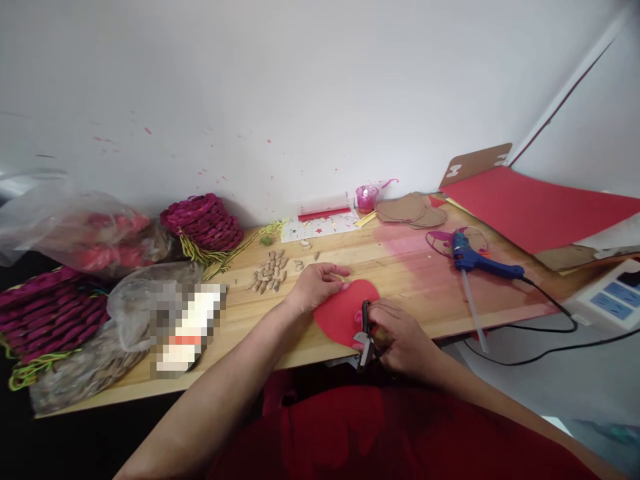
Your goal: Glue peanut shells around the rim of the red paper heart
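My left hand (320,287) pinches the upper left edge of a rounded red card (336,319), its thumb on the card. My right hand (400,333) is closed around a hand tool with black handles and a short metal head (369,347), at the card's right edge. The tool's exact kind is hard to make out. A small pink mark shows on the card beside the tool. Fingers of my right hand hide part of the handles. The card is at the table's front edge, just before my red clothing.
Peanuts (270,272) lie left of my hands, near purple woven pieces (203,223) and plastic bags (95,233). Behind are a pink cup (367,199) and cardboard rounds (403,208). At right are a blue glue gun (487,263), its cord, red sheets (540,207) and a power strip (610,300).
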### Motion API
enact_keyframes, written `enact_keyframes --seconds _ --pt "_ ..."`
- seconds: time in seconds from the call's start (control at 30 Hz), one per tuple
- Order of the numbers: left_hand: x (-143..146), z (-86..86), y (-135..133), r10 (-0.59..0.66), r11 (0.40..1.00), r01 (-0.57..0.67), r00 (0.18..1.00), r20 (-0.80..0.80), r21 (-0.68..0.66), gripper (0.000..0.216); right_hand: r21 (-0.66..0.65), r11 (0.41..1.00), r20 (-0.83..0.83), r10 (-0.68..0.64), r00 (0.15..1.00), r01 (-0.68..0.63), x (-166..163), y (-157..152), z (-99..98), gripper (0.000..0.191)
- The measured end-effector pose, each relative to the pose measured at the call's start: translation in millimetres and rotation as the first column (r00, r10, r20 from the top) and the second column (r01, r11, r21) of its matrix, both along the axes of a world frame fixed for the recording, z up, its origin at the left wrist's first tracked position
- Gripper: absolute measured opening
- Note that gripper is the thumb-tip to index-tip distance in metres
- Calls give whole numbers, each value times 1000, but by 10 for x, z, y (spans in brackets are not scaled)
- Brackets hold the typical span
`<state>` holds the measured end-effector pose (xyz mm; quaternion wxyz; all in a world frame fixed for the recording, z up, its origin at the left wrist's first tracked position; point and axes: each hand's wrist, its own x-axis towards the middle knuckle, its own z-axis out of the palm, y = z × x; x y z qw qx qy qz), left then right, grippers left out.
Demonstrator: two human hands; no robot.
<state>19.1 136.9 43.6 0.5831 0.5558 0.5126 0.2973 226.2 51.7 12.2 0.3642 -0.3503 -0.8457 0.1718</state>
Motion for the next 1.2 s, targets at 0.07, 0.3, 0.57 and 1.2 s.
enact_keyframes --seconds 0.07,0.3,0.57,1.2 --pt "54 -8 38 41 995 -35 997 -64 96 27 -13 1000 10 -9 1000 10 -8 6 6 23" --pt "131 -95 220 160 923 -89 973 -164 374 20 -28 998 16 -60 998 61 -7 8 -26 26" --pt "127 -72 428 385 732 -148 895 -225 666 32 -50 994 -18 -101 995 100 -7 26 -14 24" --pt "880 -19 683 21 371 744 591 -806 556 18 -216 956 -298 -257 920 197 112 -40 -67 16"
